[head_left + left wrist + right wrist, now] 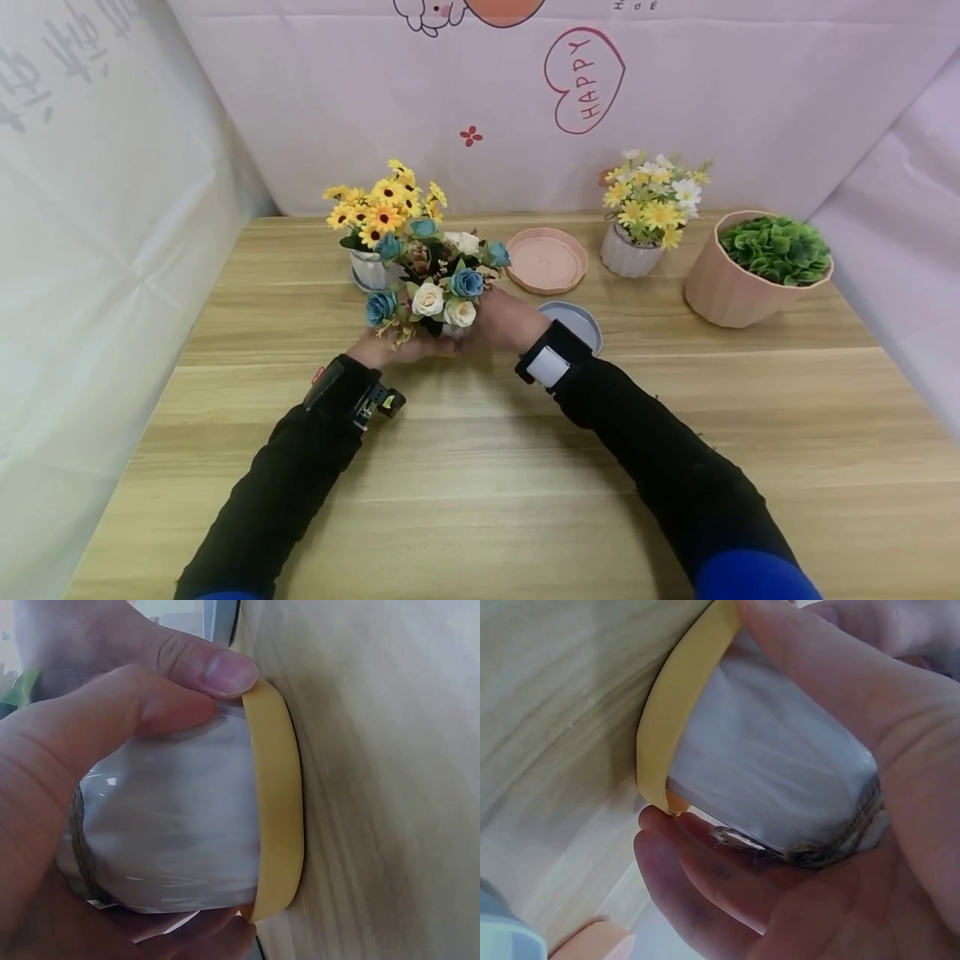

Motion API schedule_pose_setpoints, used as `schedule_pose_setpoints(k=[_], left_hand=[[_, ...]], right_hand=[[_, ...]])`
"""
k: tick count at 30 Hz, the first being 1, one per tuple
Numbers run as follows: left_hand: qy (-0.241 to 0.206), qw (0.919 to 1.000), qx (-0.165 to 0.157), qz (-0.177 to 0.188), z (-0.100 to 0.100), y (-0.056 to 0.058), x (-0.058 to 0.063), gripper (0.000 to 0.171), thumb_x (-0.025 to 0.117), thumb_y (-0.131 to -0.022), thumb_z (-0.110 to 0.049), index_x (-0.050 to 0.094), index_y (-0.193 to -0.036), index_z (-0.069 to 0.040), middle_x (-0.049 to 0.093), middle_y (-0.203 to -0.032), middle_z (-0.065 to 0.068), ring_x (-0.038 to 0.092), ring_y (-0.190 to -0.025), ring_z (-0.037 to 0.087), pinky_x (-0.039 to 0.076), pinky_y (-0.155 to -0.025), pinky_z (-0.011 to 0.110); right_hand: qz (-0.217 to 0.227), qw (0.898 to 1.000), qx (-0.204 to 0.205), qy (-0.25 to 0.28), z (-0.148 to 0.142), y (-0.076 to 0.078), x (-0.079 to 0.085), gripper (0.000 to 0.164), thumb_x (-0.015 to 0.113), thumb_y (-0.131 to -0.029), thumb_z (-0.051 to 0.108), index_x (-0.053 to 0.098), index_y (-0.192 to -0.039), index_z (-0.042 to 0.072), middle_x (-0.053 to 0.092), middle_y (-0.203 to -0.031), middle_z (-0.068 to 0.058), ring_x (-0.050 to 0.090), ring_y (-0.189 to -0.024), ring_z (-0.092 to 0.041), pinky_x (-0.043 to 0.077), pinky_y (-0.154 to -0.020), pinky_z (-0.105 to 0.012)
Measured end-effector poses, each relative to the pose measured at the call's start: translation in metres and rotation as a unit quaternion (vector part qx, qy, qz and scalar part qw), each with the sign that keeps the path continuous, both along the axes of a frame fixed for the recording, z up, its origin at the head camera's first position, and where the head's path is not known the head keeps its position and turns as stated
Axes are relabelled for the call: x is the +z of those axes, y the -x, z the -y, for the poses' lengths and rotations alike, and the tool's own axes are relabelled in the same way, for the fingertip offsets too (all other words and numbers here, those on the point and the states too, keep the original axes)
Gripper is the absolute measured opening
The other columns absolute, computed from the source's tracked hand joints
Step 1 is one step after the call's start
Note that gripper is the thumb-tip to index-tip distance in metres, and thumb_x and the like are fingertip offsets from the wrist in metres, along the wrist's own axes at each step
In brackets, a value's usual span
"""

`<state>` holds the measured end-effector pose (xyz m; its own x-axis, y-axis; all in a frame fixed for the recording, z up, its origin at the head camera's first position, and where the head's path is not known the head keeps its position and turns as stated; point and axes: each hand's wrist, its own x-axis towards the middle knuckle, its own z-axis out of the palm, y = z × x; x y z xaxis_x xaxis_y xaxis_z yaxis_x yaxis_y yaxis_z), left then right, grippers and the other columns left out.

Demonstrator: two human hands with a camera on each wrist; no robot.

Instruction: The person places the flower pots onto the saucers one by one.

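A flower pot (pixel 180 817) with blue and cream artificial roses (pixel 467 283) stands before me, white, glossy and tied with twine (pixel 817 851). Its base sits in a yellow saucer (pixel 277 802) on the wooden table. My left hand (pixel 405 348) grips the pot from the left, thumb along its wall in the left wrist view. From the other side my right hand (pixel 510 321) holds it, thumb at the saucer's rim and fingers curled round the far side. The blooms hide most of the pot in the head view.
Behind to the left stands a white pot of yellow flowers (pixel 386 196). A pink saucer (pixel 547 260) and a grey saucer (pixel 581 321) lie right of my hands. Farther right are a ribbed pot of daisies (pixel 632 252) and a pink pot (pixel 723 283) with green leaves.
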<state>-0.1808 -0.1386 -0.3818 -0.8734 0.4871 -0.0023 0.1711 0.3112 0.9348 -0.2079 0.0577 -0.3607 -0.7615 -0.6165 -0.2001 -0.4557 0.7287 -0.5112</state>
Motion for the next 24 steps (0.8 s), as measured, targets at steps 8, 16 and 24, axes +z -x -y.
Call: schedule_pose_setpoints(k=[8,16,24], left_hand=[[0.067,0.9965,0.014,-0.049,0.007,0.011,0.001,0.094,0.083,-0.082,-0.008,0.031,-0.161,0.004,0.037,-0.166,0.022,0.032,-0.157,0.039,0.022,-0.134,0.052],[0.049,0.9977,0.021,-0.042,0.011,0.022,0.001,0.092,0.082,-0.083,-0.006,0.033,-0.159,0.003,0.039,-0.164,0.022,0.034,-0.155,0.038,0.023,-0.134,0.052],[0.062,0.9970,0.022,-0.039,0.013,0.032,0.003,0.089,0.082,-0.085,-0.004,0.033,-0.159,0.002,0.040,-0.163,0.020,0.035,-0.155,0.036,0.026,-0.133,0.051]], right_hand=[[-0.001,1.000,-0.004,-0.008,0.008,0.010,0.001,0.093,0.092,-0.080,0.019,0.044,-0.158,0.004,0.056,-0.154,-0.017,0.056,-0.140,-0.032,0.048,-0.120,-0.042],[0.008,1.000,-0.018,-0.014,0.014,0.021,0.001,0.092,0.091,-0.080,0.021,0.044,-0.158,0.005,0.057,-0.153,-0.018,0.058,-0.138,-0.034,0.049,-0.118,-0.042],[0.007,1.000,-0.021,-0.021,0.022,0.032,0.000,0.090,0.093,-0.080,0.017,0.047,-0.156,0.004,0.058,-0.153,-0.018,0.055,-0.143,-0.033,0.045,-0.123,-0.041]])
